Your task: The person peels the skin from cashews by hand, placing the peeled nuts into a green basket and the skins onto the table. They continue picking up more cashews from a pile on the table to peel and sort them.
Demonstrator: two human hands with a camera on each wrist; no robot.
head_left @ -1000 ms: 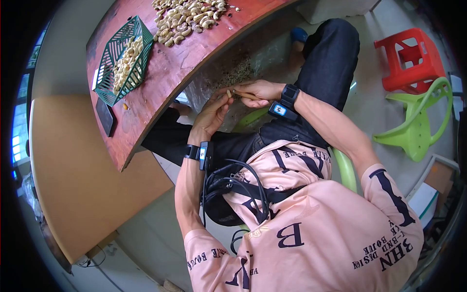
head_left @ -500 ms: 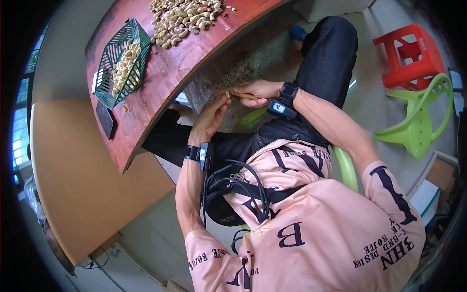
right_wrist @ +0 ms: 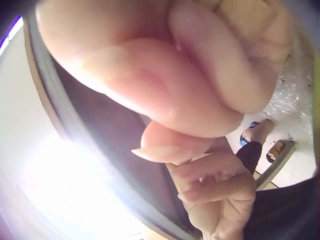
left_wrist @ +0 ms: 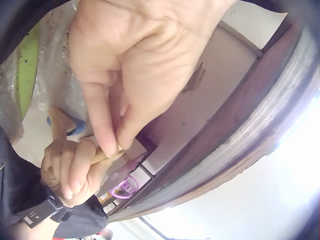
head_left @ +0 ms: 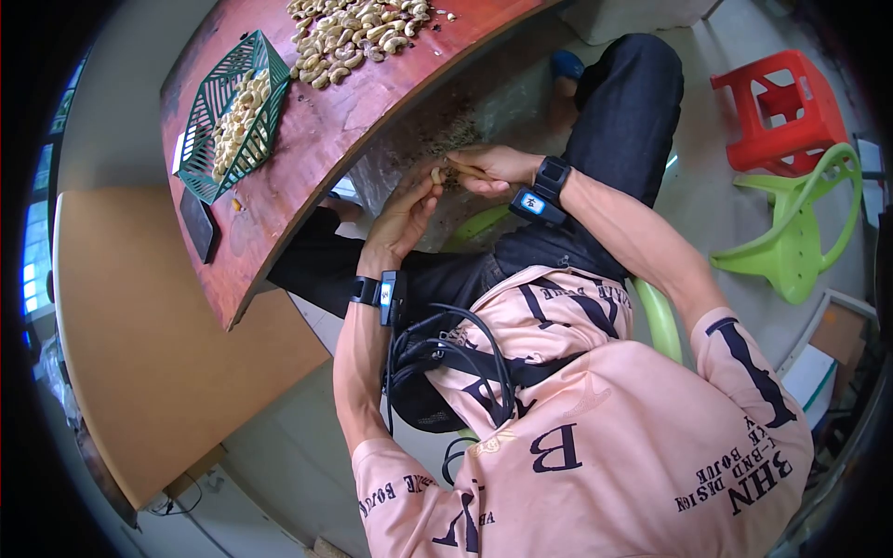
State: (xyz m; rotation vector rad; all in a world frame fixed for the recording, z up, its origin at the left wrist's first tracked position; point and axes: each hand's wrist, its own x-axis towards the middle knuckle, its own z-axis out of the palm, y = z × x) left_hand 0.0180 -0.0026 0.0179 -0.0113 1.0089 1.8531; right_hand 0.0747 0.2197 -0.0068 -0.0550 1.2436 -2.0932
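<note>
My left hand point(head_left: 402, 223) pinches a pale cashew nut point(head_left: 437, 175) between thumb and fingertips, over the floor beside the table edge. Close against it, my right hand point(head_left: 502, 167) grips a tool by its thin tan wooden handle point(head_left: 473, 172); the working end is hidden at the nut. In the left wrist view, the left fingertips point(left_wrist: 111, 145) meet the end of the handle point(left_wrist: 100, 156). Large in the right wrist view, the curled right fingers point(right_wrist: 200, 105) cover most of the work, with the left hand point(right_wrist: 220, 195) just beyond.
On the red table point(head_left: 335, 126) lie a heap of cashews point(head_left: 358, 37), a green slatted basket point(head_left: 191, 153) of paler cashews point(head_left: 242, 121) and a dark phone-like slab point(head_left: 200, 228). Scraps litter the floor plastic point(head_left: 456, 130). A red stool point(head_left: 786, 112) and green chair point(head_left: 791, 232) stand right.
The cashew is turned a little in the left fingertips and shows more of its curve. The right hand has shifted slightly with the tool. Both hands stay close together.
</note>
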